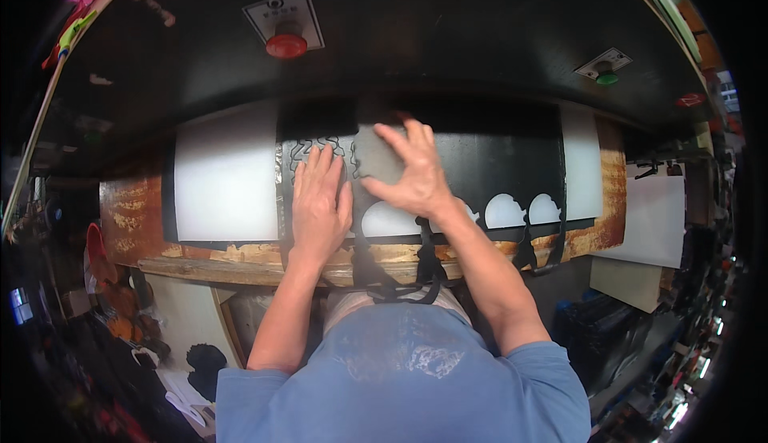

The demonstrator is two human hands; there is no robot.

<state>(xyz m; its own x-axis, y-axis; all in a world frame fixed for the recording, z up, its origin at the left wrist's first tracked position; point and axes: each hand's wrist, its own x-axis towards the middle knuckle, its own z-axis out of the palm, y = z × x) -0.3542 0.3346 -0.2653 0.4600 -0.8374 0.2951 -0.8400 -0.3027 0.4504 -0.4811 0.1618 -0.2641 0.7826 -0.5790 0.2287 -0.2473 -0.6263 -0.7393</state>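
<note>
My left hand [320, 207] lies with its fingers stretched forward over a thin, wavy-edged outline [318, 145] that looks like a cutting die. Beside it, my right hand [412, 169] has thumb and fingers spread over a grey patch [378, 149]; whether its fingertips touch is unclear. A second wavy edge [354, 159] runs between the two hands. Both hands are above a black sheet [504, 163] on the work surface. Rounded cut-outs line the sheet's near side, and ragged black strips [430, 255] hang from it over the front edge.
A large dark machine panel [448, 27] overhangs the far side, with a red button [286, 45] and a green button [607, 77]. White boards [228, 175] show at both sides of the sheet. A worn wooden edge [240, 271] runs along the front. Dark stacked material [600, 331] lies lower right.
</note>
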